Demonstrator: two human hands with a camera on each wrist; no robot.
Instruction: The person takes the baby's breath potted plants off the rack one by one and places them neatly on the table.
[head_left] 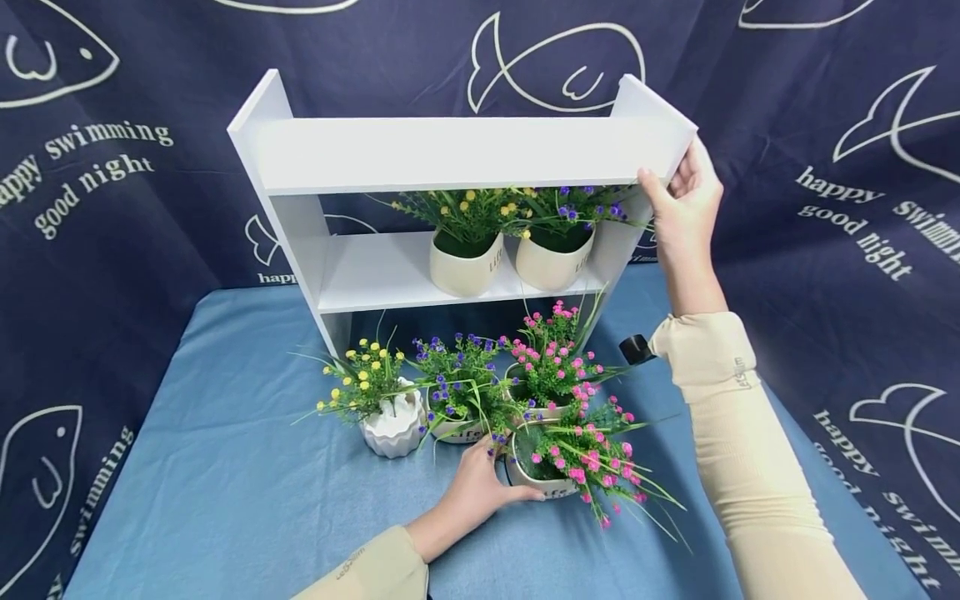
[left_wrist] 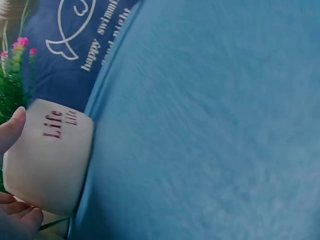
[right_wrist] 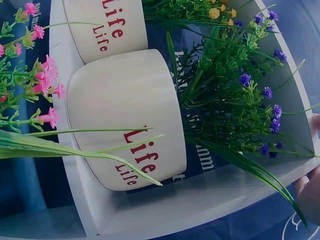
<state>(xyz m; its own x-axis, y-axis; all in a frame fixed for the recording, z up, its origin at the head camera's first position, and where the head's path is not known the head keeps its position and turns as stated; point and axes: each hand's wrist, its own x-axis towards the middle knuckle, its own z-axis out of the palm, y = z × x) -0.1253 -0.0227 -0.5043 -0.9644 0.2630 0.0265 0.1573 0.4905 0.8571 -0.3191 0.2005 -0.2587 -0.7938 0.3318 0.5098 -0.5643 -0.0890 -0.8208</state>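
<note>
My left hand grips a cream pot of pink flowers by its side, thumb and fingers spread around it. This pot, marked "Life", stands on the cloth at the front right of the group. My right hand holds the upper right side panel of a white shelf unit, thumb in front and fingers around the edge. Two cream pots sit on its middle shelf: one with yellow flowers and one with purple flowers. The top board carries nothing.
Before the shelf stand a white ribbed pot with yellow flowers, a pot with purple flowers, and another pink-flowered plant behind the held one. Blue cloth covers the table. A dark fish-print curtain hangs behind.
</note>
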